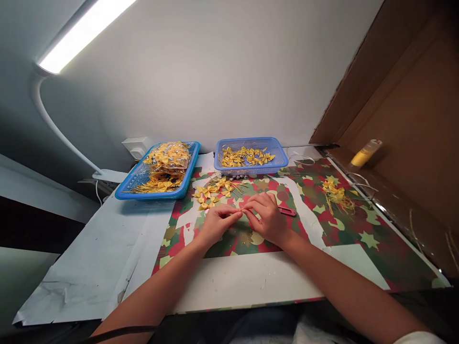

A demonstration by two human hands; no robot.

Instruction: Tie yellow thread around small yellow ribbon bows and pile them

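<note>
Patterned paper (362, 239) covers the desk under a strip lamp. Left hand (215, 223) and right hand (267, 217) meet fingertip to fingertip, pinched shut on something too small to identify. Loose yellow bows (213, 191) lie just beyond the fingers, nearer the left hand; red clip (287, 210) lies beside the right.

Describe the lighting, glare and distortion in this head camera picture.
Head view: the white bar lamp at top left is blown out to glare; wide-angle distortion bows the table edges; the brown cardboard wall on the right sits in dim shadow; the left hand and right hand are evenly lit, though whatever they pinch is too small to make out.
</note>
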